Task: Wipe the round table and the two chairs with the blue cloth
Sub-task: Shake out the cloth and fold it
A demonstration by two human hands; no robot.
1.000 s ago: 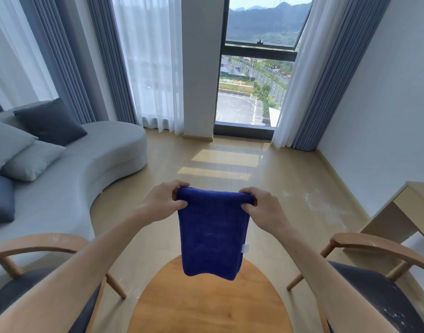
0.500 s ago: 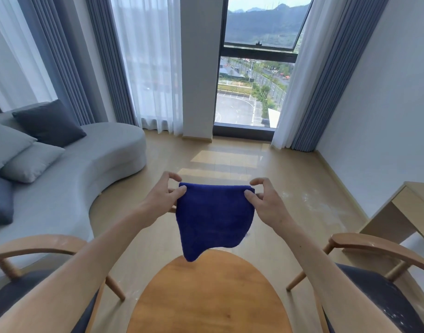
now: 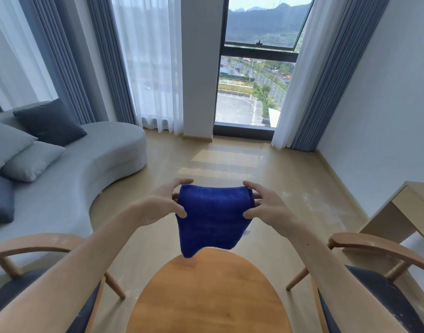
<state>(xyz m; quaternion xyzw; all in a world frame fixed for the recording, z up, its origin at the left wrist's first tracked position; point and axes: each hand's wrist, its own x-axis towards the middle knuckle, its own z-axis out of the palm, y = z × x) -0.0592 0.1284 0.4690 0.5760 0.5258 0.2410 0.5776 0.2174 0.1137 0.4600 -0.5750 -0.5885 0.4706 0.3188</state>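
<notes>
Blue cloth [image 3: 214, 217] pinched at both top corners by left hand [image 3: 166, 203] and right hand [image 3: 266, 207], centre frame. Best folded square before lowering flat onto round table [image 3: 211, 296] below.

Round table [image 3: 211, 299]: wooden top, warm orange-brown, at near centre. Nothing lies directly on the visible part of the top; its near edge runs out of view.

Floor [image 3: 273, 179]: light wood boards, with bright sunlit bands at far centre and pale smudges toward the right. Standing on it:
- left chair [image 3: 35, 251], curved wooden back rail, dark seat, just beside the table's left side;
- right chair [image 3: 386, 282], same build, just beside the table's right side;
- grey curved sofa [image 3: 86, 169] at far left, carrying grey and dark cushions;
- pale wooden desk [image 3: 403, 212] at right, against the wall.
</notes>
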